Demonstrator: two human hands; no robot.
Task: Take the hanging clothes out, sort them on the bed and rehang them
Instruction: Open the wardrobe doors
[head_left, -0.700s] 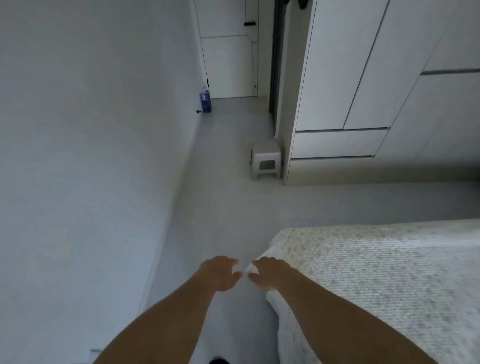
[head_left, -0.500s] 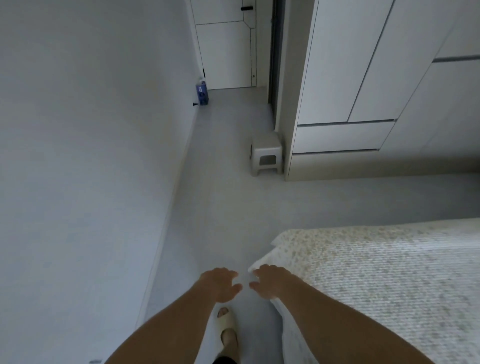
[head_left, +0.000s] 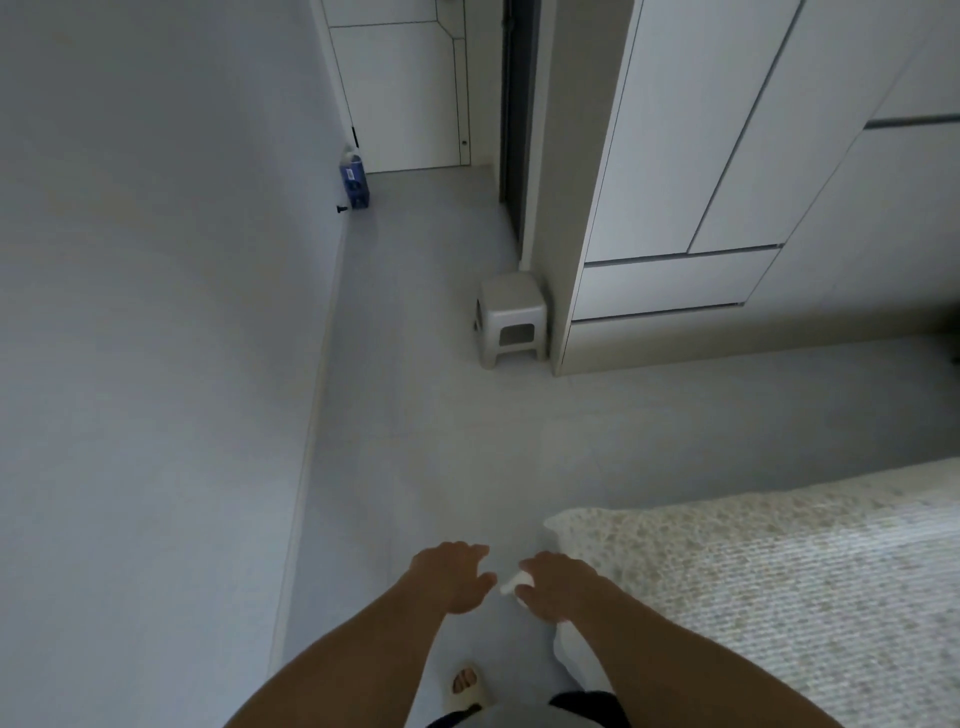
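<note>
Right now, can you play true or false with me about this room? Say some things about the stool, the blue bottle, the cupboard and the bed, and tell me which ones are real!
1. The small stool stands beside the wardrobe. True.
2. The wardrobe doors are wide open. False: they are closed.
3. A blue bottle stands on the floor by the wall. True.
4. Clothes are piled on the bed. False: only its textured cover shows.
5. The left hand carries a hanger. False: it holds nothing.
</note>
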